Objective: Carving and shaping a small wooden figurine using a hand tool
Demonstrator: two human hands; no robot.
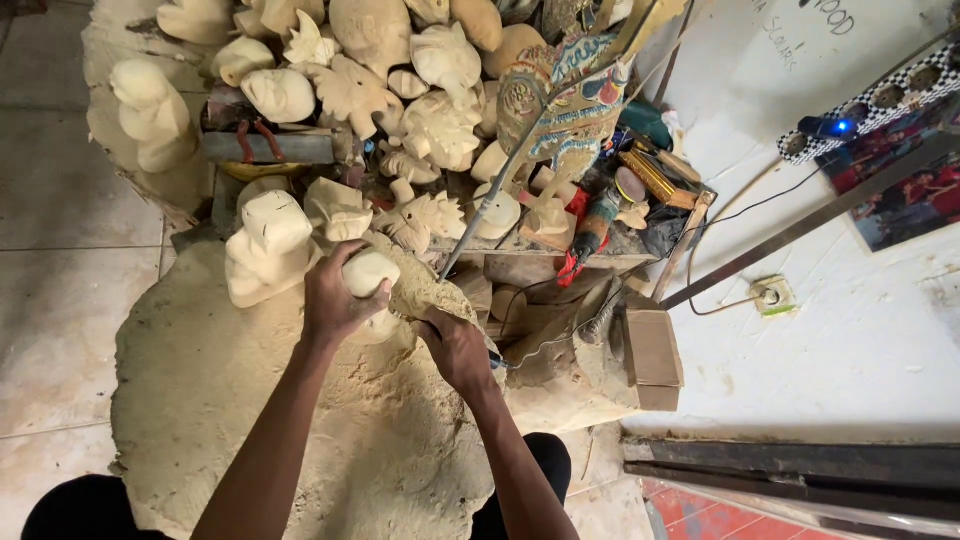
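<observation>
My left hand point(333, 298) grips a pale, rounded wooden carving point(371, 272) and holds it down on a dusty, sawdust-covered work block point(230, 380). My right hand point(456, 348) is closed around a small carving tool whose tip meets the lower side of the same carving; the tool itself is mostly hidden by my fingers. A flat, sawdust-coated piece point(432, 288) lies just behind my right hand.
Several unpainted wooden figures point(268, 245) are piled behind the block. A painted, patterned figure point(560, 110) and a metal rod point(490, 205) lean over them. Tools point(590, 235) lie on a bench, a small box point(652, 355) stands right, and a wall socket point(772, 295) has a cable.
</observation>
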